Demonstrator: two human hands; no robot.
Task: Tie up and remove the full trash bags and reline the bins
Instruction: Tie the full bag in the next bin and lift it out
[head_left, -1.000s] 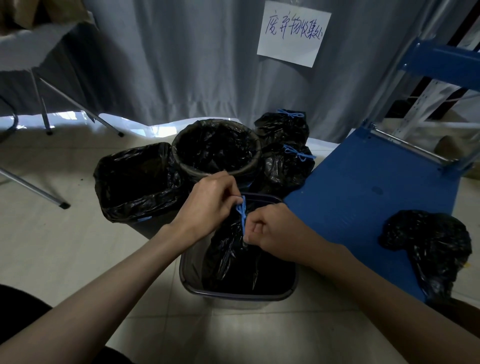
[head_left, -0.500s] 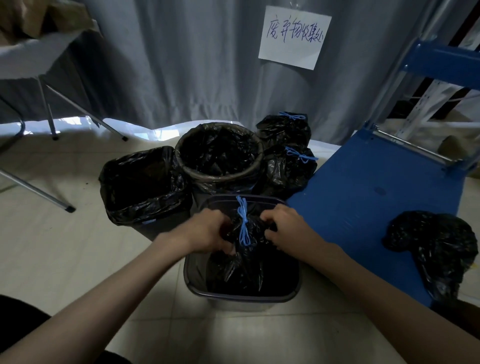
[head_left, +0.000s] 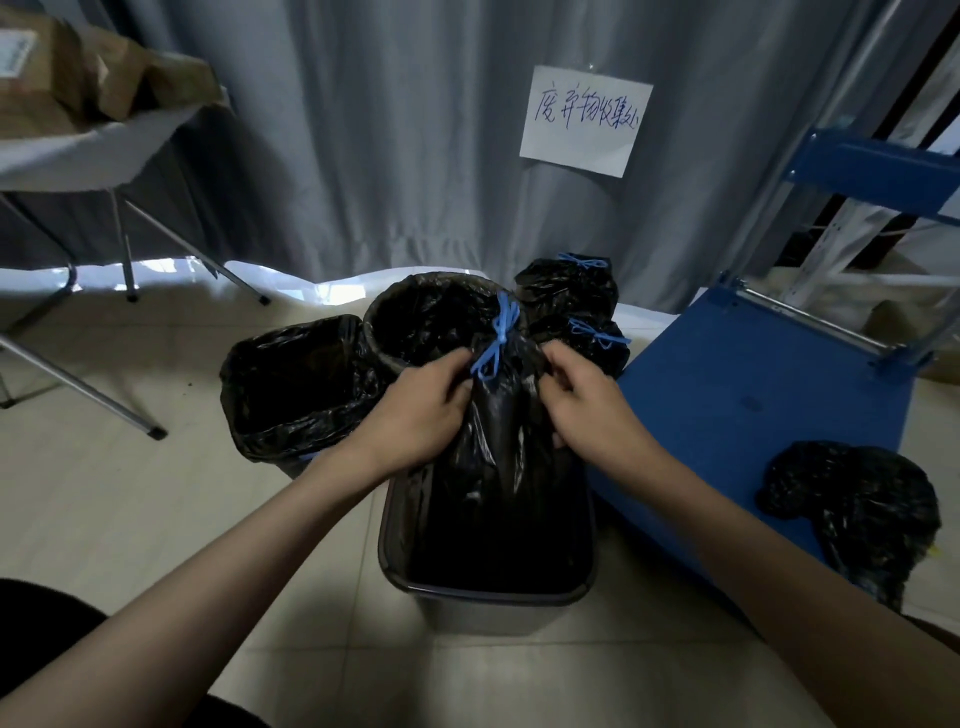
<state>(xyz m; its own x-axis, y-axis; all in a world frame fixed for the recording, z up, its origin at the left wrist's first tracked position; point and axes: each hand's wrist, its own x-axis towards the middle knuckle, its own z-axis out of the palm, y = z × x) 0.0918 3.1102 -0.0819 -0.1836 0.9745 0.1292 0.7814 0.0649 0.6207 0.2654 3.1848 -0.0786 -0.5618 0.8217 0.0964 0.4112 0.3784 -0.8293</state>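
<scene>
2 hands on it now, left hand (head_left: 415, 410) and right hand (head_left: 587, 410) both pinching the tied trash bag (head_left: 501, 457) just under its blue drawstring (head_left: 497, 340), half-raised inside the grey bin (head_left: 488, 597) — thin, slippery film, so I'd grip the bunched neck.

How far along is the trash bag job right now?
Done: two tied bags sit by the curtain, and the square bin and round bin are lined. In hand: left hand and right hand grip the tied bag in the grey bin. Left: lifting it out, relining.
</scene>
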